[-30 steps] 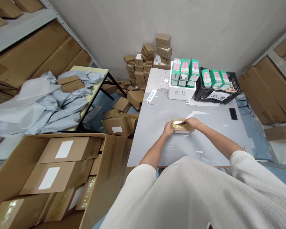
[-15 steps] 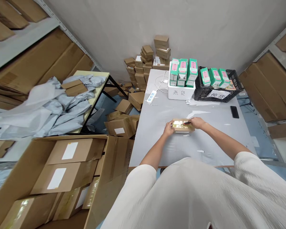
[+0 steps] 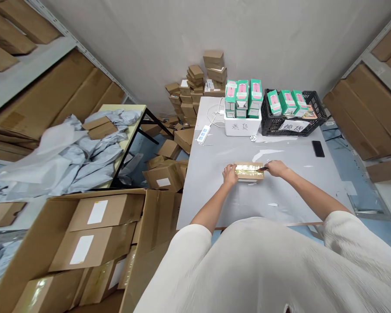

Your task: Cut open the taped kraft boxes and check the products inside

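A small brown cardboard box [image 3: 244, 174] with shiny clear tape along its top lies on the grey table [image 3: 208, 191]. My left hand [image 3: 230, 174] grips the box by its left end. In my right hand [image 3: 276, 168] is a dark, slim utility knife [image 3: 263, 168], its tip at the taped top near the box's right end. The fingers of that hand are wrapped round the handle. The blade itself is too small to make out clearly.
Behind the box stand a white bin [image 3: 242, 127] and a black crate [image 3: 288, 126] holding green-and-pink boxes. A phone [image 3: 318, 148] lies right, a power strip [image 3: 203, 134] left. A large open carton [image 3: 156, 226] of parcels stands at lower left; grey mailers [image 3: 84, 152] cover a side table.
My right hand has moved right with the knife, from over the tape's middle to the box's right end. My left hand keeps its hold. The camera view has shifted slightly.
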Tool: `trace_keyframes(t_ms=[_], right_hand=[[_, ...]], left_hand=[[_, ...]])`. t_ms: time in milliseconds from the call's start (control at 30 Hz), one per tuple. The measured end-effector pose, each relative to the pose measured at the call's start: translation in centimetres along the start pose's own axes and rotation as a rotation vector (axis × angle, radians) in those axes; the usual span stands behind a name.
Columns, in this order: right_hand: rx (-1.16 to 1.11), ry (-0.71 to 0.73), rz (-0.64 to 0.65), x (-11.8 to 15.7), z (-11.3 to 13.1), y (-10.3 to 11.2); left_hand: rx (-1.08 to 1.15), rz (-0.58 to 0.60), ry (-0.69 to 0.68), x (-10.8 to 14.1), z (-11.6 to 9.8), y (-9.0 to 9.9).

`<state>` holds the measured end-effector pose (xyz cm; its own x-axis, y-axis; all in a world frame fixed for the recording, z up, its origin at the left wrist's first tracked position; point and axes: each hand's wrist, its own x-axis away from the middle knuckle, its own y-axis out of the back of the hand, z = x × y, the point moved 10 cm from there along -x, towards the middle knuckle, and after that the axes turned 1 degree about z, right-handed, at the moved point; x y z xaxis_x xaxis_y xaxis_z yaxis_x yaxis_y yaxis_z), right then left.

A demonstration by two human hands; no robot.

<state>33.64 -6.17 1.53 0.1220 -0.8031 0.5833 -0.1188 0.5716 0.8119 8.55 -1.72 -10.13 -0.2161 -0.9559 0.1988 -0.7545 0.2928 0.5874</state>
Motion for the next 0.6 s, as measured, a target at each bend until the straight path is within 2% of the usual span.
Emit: trace_keyframes(t_ms=[67,133,200,267,367,600], right_hand=[[0.011,0.008,-0.004,0.0,0.3,0.0],[0.032,0.016,-0.008,-0.1,0.5,0.0],[0.044,0.023,-0.009,-0.2,0.7,0.0],[0.043,0.020,0.001,-0.3,0.5,-0.1],[0.038,-0.012,0.033,-0.1,-0.6,-0.6],[-0.008,-0.042,0.047,0.4,-2.7,-0.7]], left_hand=[[-0.094,0.040,-0.138,0.5,-2.9,-1.1],[-0.224,0.157,-0.271,1.2,-5.6,-3.2],[-0.381,0.262,-0.324,1.9,-7.0,-5.0],[-0.519,0.312,-0.320,2.2,-7.5,-5.9],[-0.637,0.330,-0.290,2.3,-7.6,-5.9],[-0.702,0.382,-0.228,1.8,-8.0,-5.7]])
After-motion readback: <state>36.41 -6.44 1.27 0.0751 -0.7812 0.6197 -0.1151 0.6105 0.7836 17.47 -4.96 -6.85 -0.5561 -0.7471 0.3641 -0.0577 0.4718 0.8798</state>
